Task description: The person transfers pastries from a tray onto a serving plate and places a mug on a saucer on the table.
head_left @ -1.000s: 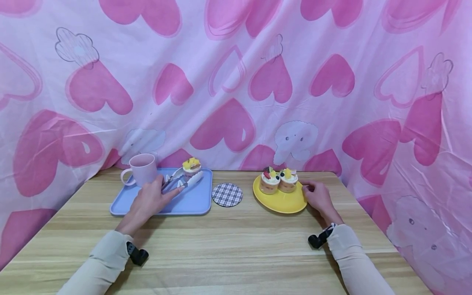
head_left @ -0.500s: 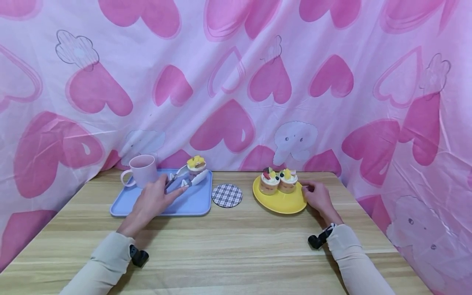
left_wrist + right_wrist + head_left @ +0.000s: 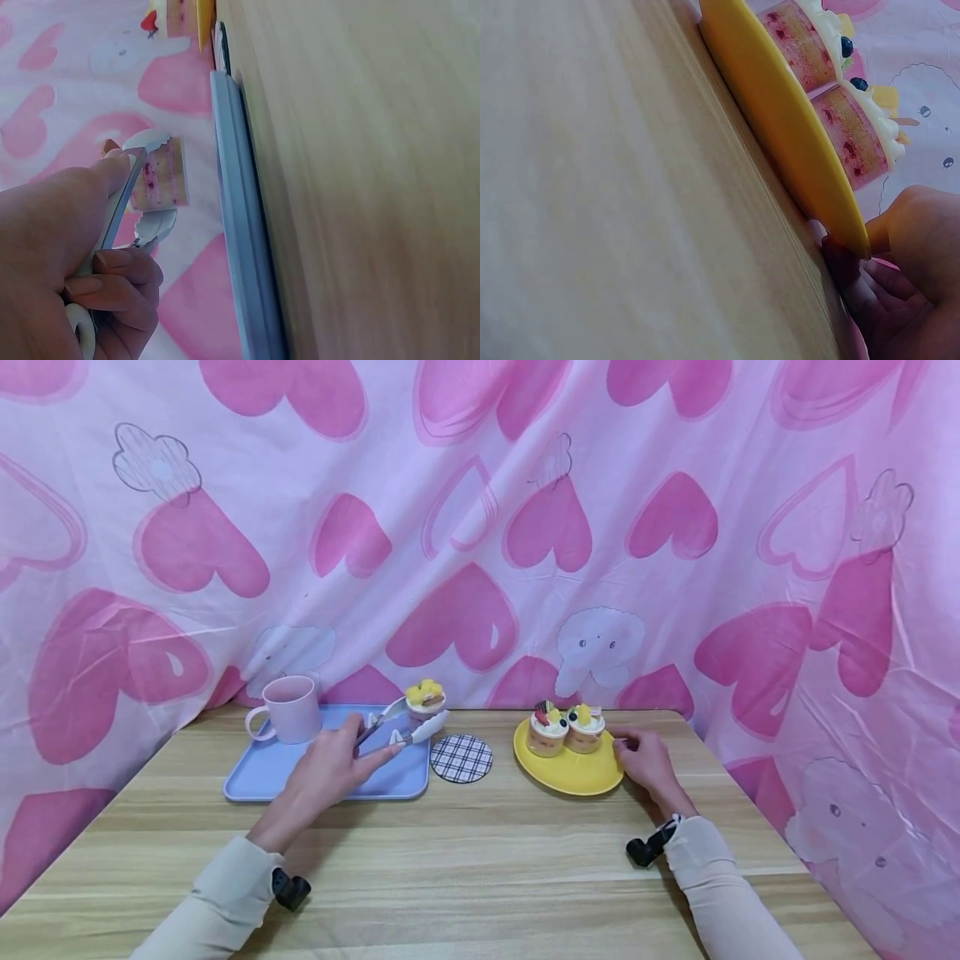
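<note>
My left hand (image 3: 326,770) grips a pair of tongs (image 3: 429,727) with white scalloped tips. Between those tips is a dessert cup (image 3: 426,700) topped with yellow fruit pieces. The left wrist view has the cup (image 3: 159,176) apart from the blue tray (image 3: 238,187), held up over its right end. At the right, my right hand (image 3: 647,762) pinches the rim of a yellow plate (image 3: 572,778), thumb above and a finger below in the right wrist view. On that plate stand two cream-topped dessert cups, one with strawberry (image 3: 547,733) and one with blueberry (image 3: 585,731).
A pink mug (image 3: 291,710) stands on the tray's left part, beyond my left hand. Between tray and plate lies a round checked coaster (image 3: 461,758) on the wooden table (image 3: 480,868). A heart-patterned pink cloth (image 3: 480,527) hangs along the back and sides.
My left hand has moved to the right, carrying the tongs and the yellow-topped dessert cup toward the coaster. The right hand and the plate have stayed in place.
</note>
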{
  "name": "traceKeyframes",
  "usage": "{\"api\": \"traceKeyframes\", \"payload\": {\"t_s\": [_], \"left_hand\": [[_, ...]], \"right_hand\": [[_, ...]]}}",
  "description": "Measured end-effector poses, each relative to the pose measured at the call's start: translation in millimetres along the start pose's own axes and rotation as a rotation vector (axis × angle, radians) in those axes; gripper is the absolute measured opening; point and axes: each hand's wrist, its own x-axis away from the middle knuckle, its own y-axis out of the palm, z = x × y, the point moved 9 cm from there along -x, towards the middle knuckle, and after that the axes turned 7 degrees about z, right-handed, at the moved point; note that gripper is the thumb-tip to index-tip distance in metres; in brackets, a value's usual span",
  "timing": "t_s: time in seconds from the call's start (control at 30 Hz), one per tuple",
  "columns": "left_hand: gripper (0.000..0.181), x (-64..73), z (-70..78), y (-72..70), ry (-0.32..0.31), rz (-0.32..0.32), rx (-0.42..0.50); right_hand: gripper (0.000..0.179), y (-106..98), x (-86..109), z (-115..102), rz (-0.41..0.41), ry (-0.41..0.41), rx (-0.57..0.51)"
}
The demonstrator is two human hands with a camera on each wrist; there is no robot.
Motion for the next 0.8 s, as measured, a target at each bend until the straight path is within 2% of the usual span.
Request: {"api": "traceKeyframes", "payload": {"t_s": [0.3,0.6,0.8], "left_hand": [[0.058,8.4,24.6,9.3,0.05,-0.047,0.046],[0.056,17.0,47.1,17.5,0.156,-0.018,0.002],[0.053,21.9,58.6,21.3,0.185,-0.008,-0.002]], "right_hand": [[0.036,1,-0.2,2,-0.002,0.015,0.0],[0.035,2,-1.1,3,0.003,0.012,0.004],[0.036,1,-2.4,4,0.002,0.013,0.006]]}}
